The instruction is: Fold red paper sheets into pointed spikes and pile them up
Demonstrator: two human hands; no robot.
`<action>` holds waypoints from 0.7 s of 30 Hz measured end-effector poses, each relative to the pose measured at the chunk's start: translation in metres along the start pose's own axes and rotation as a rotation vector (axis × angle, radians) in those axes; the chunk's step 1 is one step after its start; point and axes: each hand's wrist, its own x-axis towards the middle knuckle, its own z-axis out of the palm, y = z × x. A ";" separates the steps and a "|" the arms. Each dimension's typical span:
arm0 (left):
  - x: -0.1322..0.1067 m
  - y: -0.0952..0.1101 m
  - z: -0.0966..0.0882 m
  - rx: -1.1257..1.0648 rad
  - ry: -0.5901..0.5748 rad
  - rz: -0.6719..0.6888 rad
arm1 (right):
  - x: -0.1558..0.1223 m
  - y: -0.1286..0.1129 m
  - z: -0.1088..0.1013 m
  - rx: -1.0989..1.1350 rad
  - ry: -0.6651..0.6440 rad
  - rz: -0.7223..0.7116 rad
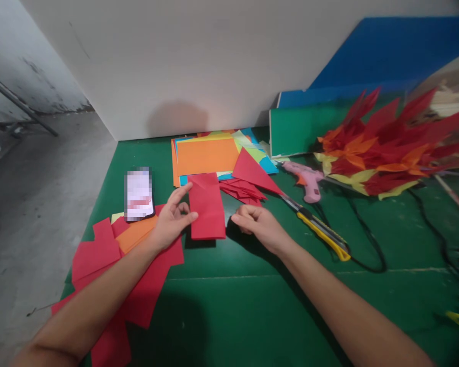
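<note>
A folded piece of red paper [207, 211] is held upright above the table by my left hand [172, 216], its thumb and fingers closed on the left edge. My right hand [258, 226] is closed just to the right of the paper, slightly apart from it. The curled fingers hide whatever may be in them. Behind the hands lie a pile of small red paper pieces [241, 189] and a red paper triangle [252, 171]. A yellow utility knife [321, 232] rests to the right of my right hand.
Stacked coloured sheets [206, 157] lie at the back of the green table [229, 316]. At left are red paper pieces [149, 290] and a phone [138, 196]. A pink glue gun [306, 178] with a black cord lies before red and orange paper flames [390, 142] at right.
</note>
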 end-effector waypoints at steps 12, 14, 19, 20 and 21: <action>-0.001 0.000 0.002 -0.078 0.010 -0.092 | 0.005 0.006 -0.005 0.101 0.008 -0.071; -0.001 0.000 0.002 -0.045 0.008 -0.059 | 0.004 0.006 -0.003 0.042 0.010 -0.109; -0.004 -0.006 0.005 0.189 -0.033 0.032 | 0.001 0.005 0.000 -0.462 0.143 -0.461; -0.005 -0.007 0.006 0.242 -0.046 0.026 | 0.000 0.005 0.001 -0.554 0.132 -0.527; -0.007 -0.008 0.007 0.288 -0.057 0.021 | 0.001 0.006 0.001 -0.624 0.102 -0.573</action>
